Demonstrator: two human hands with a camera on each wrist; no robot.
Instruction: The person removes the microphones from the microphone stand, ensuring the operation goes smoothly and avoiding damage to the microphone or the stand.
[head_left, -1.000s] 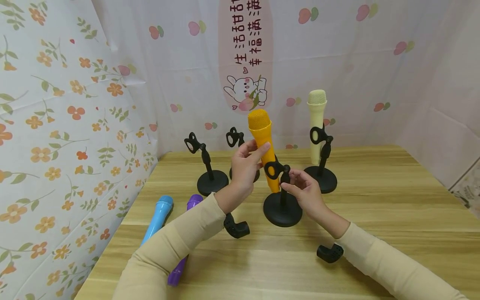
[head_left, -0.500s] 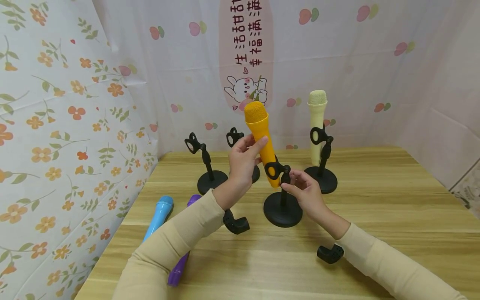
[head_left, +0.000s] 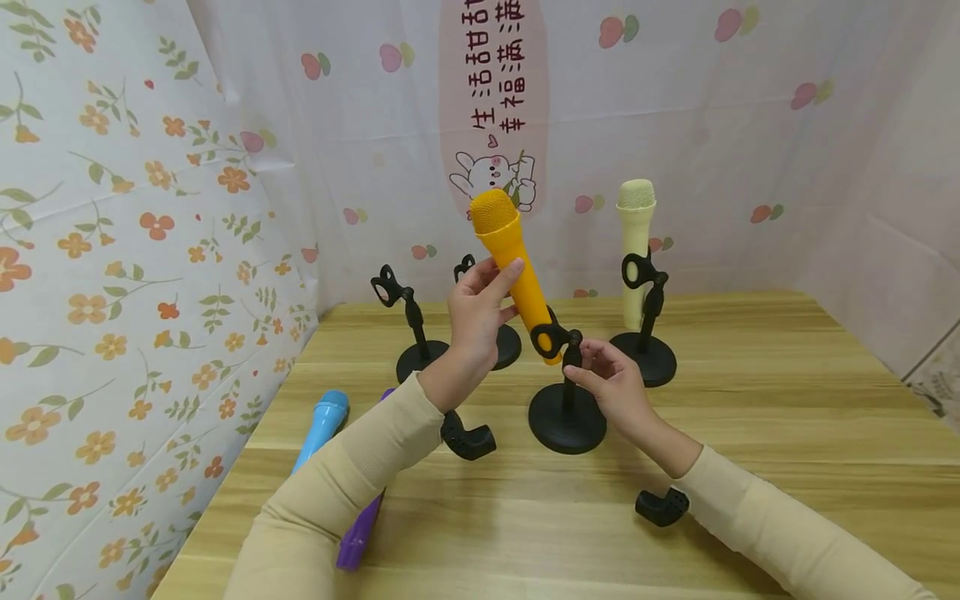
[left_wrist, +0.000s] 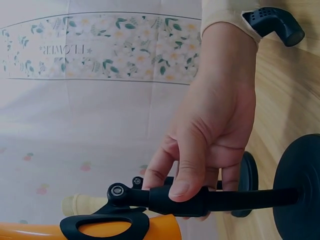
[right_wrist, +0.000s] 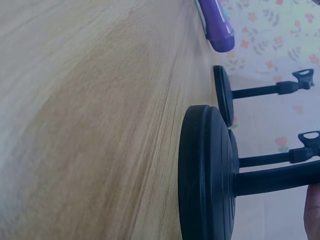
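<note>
My left hand (head_left: 476,312) pinches the handle of an orange microphone (head_left: 517,258), thumb in front. The microphone leans left, its lower part inside the ring of a black clip (head_left: 551,335) on a small desk stand (head_left: 567,421). My right hand (head_left: 615,387) holds that stand's stem between thumb and fingers. From the left wrist view, the right hand (left_wrist: 215,130) is seen around the stem, with the orange microphone (left_wrist: 165,229) in the clip below. The right wrist view shows the round stand base (right_wrist: 205,175) on the table and only a sliver of a hand.
A cream microphone (head_left: 634,225) sits in a stand (head_left: 643,358) at the back right. Two stands, one (head_left: 414,317) further left, carry bare clips. A blue microphone (head_left: 322,429) and a purple microphone (head_left: 360,533) lie left, partly under my sleeve. Black bent pieces (head_left: 662,507) sit by both wrists.
My left hand has moved up and left with the orange microphone, which tilts more. Its lower end has slid up through the clip. The right hand and the stand have stayed put.
</note>
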